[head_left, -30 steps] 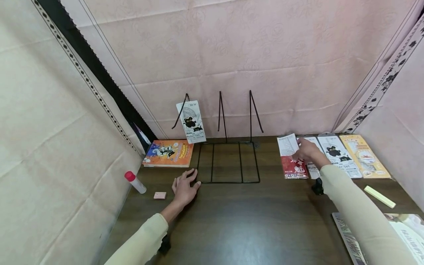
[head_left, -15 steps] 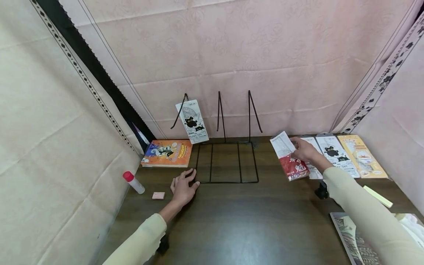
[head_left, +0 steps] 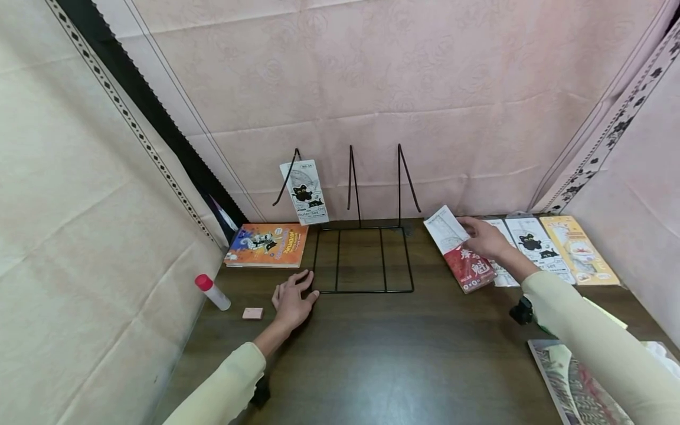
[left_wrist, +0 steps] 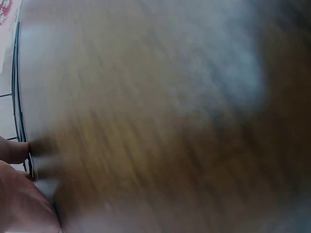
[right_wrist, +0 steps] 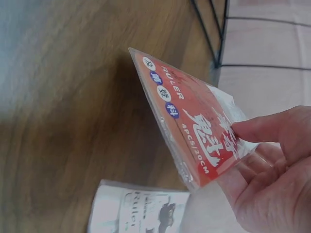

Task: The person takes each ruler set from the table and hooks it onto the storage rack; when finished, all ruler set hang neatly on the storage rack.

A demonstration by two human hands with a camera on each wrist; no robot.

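Observation:
My right hand [head_left: 484, 239] pinches a red and white ruler set packet [head_left: 470, 268] between thumb and fingers, tilted and raised off the table. In the right wrist view, the packet's red face [right_wrist: 184, 116] reads "RULER", with the thumb on top. At the front left corner of a black wire rack [head_left: 366, 291], my left hand [head_left: 292, 304] rests with relaxed fingers, thumb and a fingertip touching the wire. A white ruler set packet with black cats [head_left: 305, 193] hangs from the rack's left hook. The left wrist view mostly shows blurred table, with a thumb [left_wrist: 14, 151] beside the wire.
White cat packets [head_left: 539, 245] and a yellow packet [head_left: 580, 249] lie at the right back. An orange book [head_left: 267, 245], a red-capped glue stick [head_left: 213, 293] and a pink eraser [head_left: 252, 313] lie left. A printed magazine [head_left: 571, 378] lies under the right forearm.
My right hand has lifted the red and white packet from the row and moved it slightly left, tilting it. The hanging packet swings a little. My left hand stays at the rack.

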